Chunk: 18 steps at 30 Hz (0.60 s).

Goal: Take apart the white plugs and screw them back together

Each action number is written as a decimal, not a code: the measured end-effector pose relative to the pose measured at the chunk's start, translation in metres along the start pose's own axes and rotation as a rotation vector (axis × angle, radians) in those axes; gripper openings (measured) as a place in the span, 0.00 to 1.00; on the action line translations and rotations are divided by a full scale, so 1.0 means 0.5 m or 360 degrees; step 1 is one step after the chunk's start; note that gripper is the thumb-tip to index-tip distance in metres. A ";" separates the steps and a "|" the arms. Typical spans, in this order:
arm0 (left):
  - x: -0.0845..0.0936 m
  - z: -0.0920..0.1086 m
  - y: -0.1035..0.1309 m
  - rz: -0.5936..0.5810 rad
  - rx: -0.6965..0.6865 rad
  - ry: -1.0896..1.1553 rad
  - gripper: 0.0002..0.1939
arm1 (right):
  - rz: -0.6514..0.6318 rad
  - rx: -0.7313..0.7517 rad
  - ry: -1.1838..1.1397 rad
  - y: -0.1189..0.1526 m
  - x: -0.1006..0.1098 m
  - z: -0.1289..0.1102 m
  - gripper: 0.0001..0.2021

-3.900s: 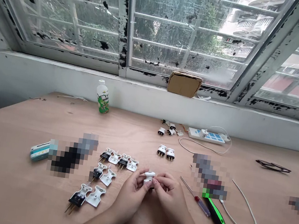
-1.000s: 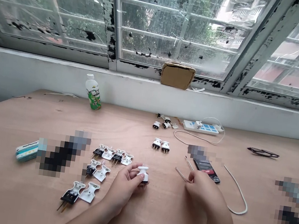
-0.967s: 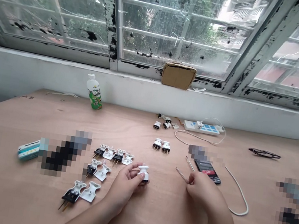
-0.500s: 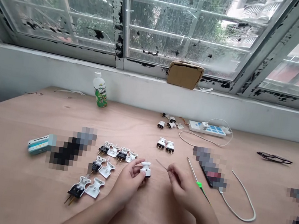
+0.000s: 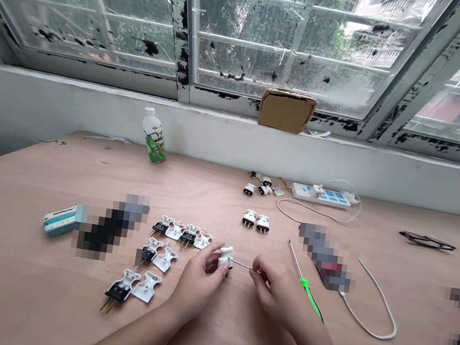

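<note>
My left hand [image 5: 203, 269] is closed around a white electrical plug [image 5: 225, 254], its fingers behind and thumb in front. My right hand [image 5: 274, 286] pinches a screwdriver [image 5: 241, 264]; its thin metal shaft points left and its tip meets the plug's side. The screwdriver's handle is hidden inside my fingers. Left of my hands lie opened plugs in rows, white half shells [image 5: 147, 287] beside black pin blocks [image 5: 119, 292] with brass prongs. Two assembled plugs [image 5: 249, 219] stand beyond my hands.
A green-handled screwdriver [image 5: 311, 299] lies right of my right hand. Beyond are a blurred device with a white cable [image 5: 389, 329], a power strip [image 5: 325, 196], more plugs [image 5: 249, 189] and glasses [image 5: 427, 242]. A bottle [image 5: 155, 137] and a teal-and-white pack [image 5: 61, 220] are at left.
My right hand has moved the screwdriver's tip onto the plug. My left hand has turned the plug so its side faces the screwdriver.
</note>
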<state>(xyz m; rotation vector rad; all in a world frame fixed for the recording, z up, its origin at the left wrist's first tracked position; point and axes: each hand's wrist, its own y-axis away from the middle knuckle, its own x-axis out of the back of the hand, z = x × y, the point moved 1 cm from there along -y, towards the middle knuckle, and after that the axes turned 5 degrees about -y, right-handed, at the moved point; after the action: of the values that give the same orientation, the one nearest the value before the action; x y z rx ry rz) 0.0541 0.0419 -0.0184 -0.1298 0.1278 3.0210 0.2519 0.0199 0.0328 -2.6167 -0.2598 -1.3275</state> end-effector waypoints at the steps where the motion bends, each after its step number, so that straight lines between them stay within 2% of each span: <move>1: 0.001 -0.002 -0.001 0.0002 -0.0006 -0.0010 0.29 | 0.0010 -0.0003 0.0000 0.000 0.000 0.000 0.08; 12: 0.002 -0.001 -0.002 -0.0014 -0.0011 -0.0050 0.28 | -0.0018 -0.0018 0.0005 0.000 0.000 -0.002 0.08; 18: 0.005 0.004 -0.001 -0.0009 -0.0108 -0.0235 0.24 | 0.0007 -0.0003 0.0060 0.003 0.001 -0.005 0.08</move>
<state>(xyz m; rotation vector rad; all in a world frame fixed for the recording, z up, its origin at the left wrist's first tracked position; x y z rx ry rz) 0.0517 0.0427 -0.0168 0.0871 0.0119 3.0166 0.2507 0.0179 0.0347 -2.5897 -0.2474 -1.3747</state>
